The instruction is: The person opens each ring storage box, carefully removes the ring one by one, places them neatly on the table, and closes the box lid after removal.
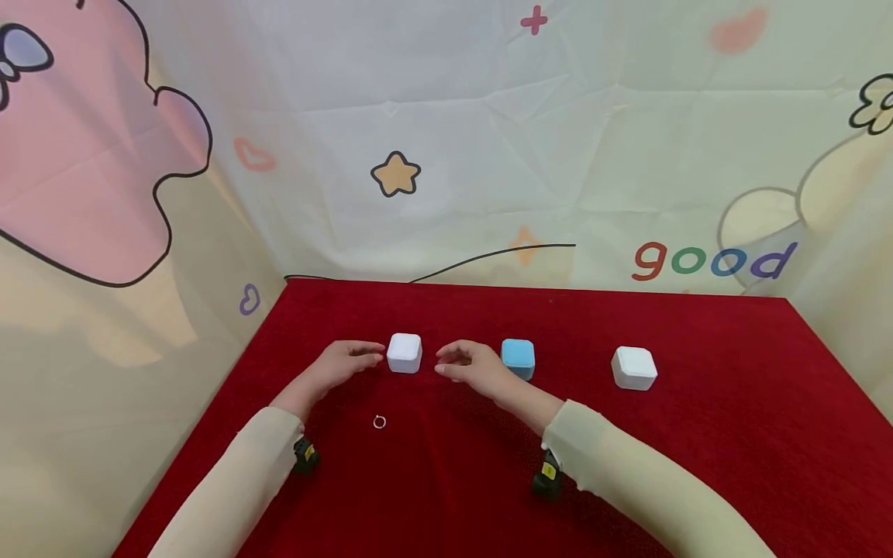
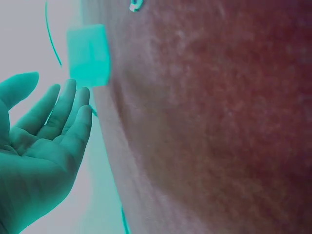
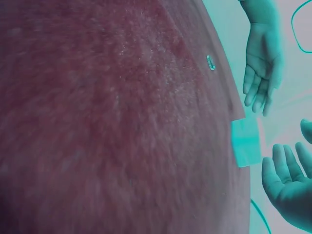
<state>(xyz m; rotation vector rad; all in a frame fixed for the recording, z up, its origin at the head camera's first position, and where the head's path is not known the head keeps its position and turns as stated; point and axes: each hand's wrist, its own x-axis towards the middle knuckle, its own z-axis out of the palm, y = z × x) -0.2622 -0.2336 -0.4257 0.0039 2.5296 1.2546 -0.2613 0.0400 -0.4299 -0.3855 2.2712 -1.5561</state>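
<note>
A white rounded box (image 1: pixel 405 353) lies between the two hands in the head view. My left hand (image 1: pixel 346 362) is at its left side, fingers loosely extended with the tips close to it. On the other side, a small gap separates the box from my right hand (image 1: pixel 474 367), whose fingers are relaxed and bent toward it. Neither hand holds anything. The left wrist view has the box (image 2: pixel 88 54) just beyond the left fingertips (image 2: pixel 71 84). Nearer the person, a small silver-looking ring (image 1: pixel 380 421) lies on the red cloth.
A light blue box (image 1: pixel 518 358) stands just behind the right hand and wrist, partly covered by them. Farther right is another white box (image 1: pixel 634 368). The red cloth (image 1: pixel 732 434) covers the table, and a printed curtain (image 1: pixel 474 186) hangs along its back and sides.
</note>
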